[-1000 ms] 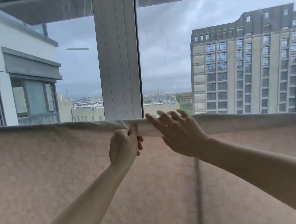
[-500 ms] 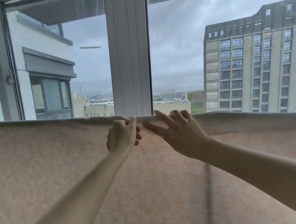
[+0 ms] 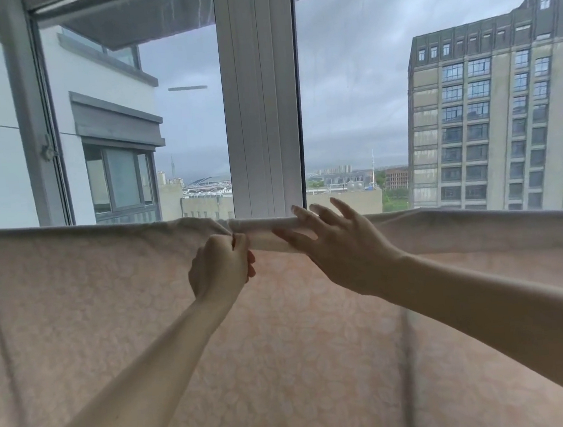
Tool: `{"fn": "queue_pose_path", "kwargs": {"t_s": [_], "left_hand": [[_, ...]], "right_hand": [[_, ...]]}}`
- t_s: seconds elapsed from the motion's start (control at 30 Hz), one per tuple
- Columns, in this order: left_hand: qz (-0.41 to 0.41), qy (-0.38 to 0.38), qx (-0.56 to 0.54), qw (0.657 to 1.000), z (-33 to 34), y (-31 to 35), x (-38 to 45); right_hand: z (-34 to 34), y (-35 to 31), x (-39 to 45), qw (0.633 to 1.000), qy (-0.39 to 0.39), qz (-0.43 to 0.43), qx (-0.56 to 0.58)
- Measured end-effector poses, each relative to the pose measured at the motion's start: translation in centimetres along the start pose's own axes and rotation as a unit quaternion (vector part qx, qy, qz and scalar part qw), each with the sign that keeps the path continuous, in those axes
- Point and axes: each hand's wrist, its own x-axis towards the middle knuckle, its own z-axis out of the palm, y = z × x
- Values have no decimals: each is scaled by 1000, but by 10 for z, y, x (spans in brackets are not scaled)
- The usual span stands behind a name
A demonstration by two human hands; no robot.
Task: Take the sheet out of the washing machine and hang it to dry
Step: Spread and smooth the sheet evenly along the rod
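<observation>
A pale pink patterned sheet hangs across the whole width of the view, draped over a horizontal rail that it hides. Its top fold runs level just below the window. My left hand is closed, pinching the sheet's top edge at the middle. My right hand sits just to the right with fingers spread, its fingertips resting over a smooth white rolled stretch of the fold. The two hands are almost touching.
Behind the sheet stands a large window with a white centre post and a grey frame at the left. Outside are a white building at the left and a tall grey block at the right.
The view has swung left, shifting the window post rightward in frame. My right hand's fingers have spread wider over the fold. My left hand keeps its pinch at the same spot.
</observation>
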Motion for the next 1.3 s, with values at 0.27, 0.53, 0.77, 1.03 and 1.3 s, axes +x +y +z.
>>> {"fn": "queue_pose_path", "kwargs": {"t_s": [0.27,0.53,0.77,1.03,1.3], "left_hand": [[-75,-57,-171,981,2,4,-3],[-165,-37,-178,969,-12,2,20],[-154,-13,-117,981,-15,6,49],[-72,64,-14,995,-16,-30,17],[-105,2,-75,992,-20,-38,8]], "right_hand": [[2,-21,33,1000,-15,-19,18],[21,-23,37,997,69,-15,21],[27,-19,31,994,105,-18,37],[28,-23,35,988,137,-57,43],[25,-45,57,991,105,-65,40]]}}
